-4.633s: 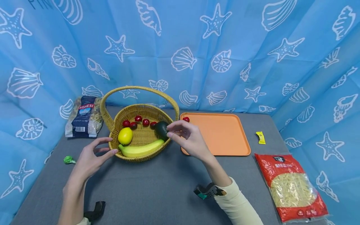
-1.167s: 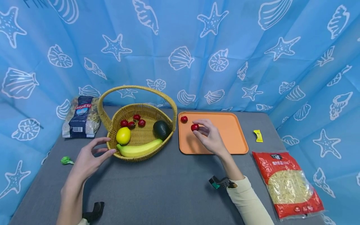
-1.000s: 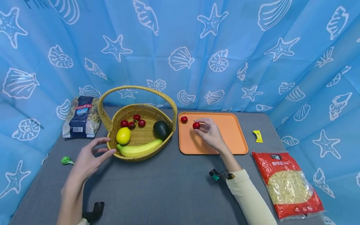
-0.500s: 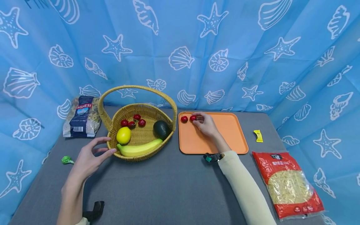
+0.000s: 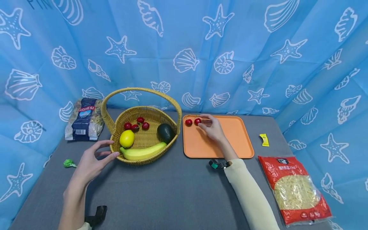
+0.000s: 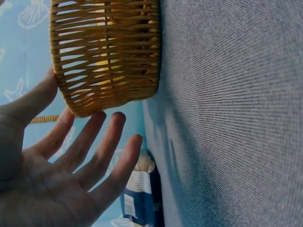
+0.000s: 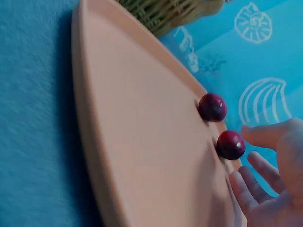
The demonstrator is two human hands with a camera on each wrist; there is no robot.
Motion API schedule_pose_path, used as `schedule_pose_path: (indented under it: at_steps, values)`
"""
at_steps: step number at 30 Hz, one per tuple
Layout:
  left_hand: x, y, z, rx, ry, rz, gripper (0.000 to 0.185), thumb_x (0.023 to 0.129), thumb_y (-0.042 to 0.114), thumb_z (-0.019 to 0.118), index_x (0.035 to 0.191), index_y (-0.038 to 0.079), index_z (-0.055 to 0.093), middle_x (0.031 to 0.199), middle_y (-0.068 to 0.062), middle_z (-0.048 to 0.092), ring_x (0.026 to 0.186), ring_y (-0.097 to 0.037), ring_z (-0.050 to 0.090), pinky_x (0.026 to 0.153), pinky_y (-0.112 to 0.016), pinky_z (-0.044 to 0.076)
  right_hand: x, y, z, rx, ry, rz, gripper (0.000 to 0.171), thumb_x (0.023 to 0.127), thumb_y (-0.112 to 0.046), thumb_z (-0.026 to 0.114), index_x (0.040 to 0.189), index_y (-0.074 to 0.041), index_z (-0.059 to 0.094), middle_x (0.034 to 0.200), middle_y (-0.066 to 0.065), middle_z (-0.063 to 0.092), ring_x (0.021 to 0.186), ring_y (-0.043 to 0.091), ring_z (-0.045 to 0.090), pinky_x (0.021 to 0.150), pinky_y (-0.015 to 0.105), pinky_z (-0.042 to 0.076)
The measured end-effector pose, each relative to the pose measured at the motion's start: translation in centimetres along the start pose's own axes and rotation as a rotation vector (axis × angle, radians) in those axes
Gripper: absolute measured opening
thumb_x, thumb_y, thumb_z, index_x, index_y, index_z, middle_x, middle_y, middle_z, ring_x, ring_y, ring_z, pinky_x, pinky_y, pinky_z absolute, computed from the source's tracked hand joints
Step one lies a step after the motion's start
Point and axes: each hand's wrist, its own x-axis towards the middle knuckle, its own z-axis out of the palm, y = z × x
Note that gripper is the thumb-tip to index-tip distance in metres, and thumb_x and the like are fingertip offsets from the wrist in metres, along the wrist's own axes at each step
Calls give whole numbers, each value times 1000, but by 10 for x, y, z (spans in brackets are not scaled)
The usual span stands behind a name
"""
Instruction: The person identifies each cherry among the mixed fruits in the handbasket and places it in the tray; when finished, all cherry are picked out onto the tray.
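Our right hand [image 5: 212, 127] lay open on the tray [image 5: 230, 150], second cherry [image 5: 197, 121] at its fingertips, first cherry [image 5: 188, 122] just beyond. Left hand [image 5: 91, 160] open, touching the basket [image 5: 143, 159]. We judged placing done; next calls for another basket cherry.

I see a grey table [image 5: 172, 195] ringed by a bright blue curtain [image 5: 184, 48] printed with white shells and starfish. The basket [image 5: 143, 127] is woven straw-yellow — inside it a yellow lemon [image 5: 127, 138], a yellow-green banana [image 5: 142, 152], a dark green avocado [image 5: 165, 133] and deep red cherries [image 5: 136, 124]. The tray [image 5: 230, 143] is flat orange, with two glossy dark red cherries [image 5: 193, 121] on it. My right sleeve [image 5: 250, 198] reads pale cream. The pasta bag [image 5: 84, 118] at the left is navy with a red-and-white label; the packet [image 5: 296, 190] at the right is red around a clear window of pale yellow. A small wrapper [image 5: 264, 140] is yellow — another wrapper [image 5: 68, 163] is green.
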Motion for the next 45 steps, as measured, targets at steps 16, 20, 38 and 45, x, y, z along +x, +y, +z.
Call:
schedule_pose_path:
  at_steps: [16,20,38,45]
  values:
    - [0,2,1,-5,0,16,72,104,49,71,160,11,47,164,-31,48,136,-52,61,99,-61,63,-59,-80,17,173,-12,-390,30,100,4,73,129,8,68,125,30,72,110,27,73,94,24,64]
    - [1,1,1,-13,-2,24,73,104,50,71,161,10,46,163,-32,47,135,-53,62,99,-61,63,-72,-104,30,223,-54,-467,29,97,8,72,127,6,69,121,26,73,108,10,73,94,24,64]
    - [-1,2,1,-12,-2,22,71,105,48,71,160,12,47,163,-29,49,136,-51,61,100,-61,62,-35,-149,130,63,-326,-329,33,102,-3,72,134,-2,66,136,19,68,113,31,76,97,26,65]
    - [-1,2,0,-1,-4,22,71,105,49,70,161,12,47,163,-29,49,136,-50,62,103,-64,60,-8,-150,163,-12,-353,-134,37,104,-12,70,139,0,63,141,22,65,108,27,74,85,24,60]
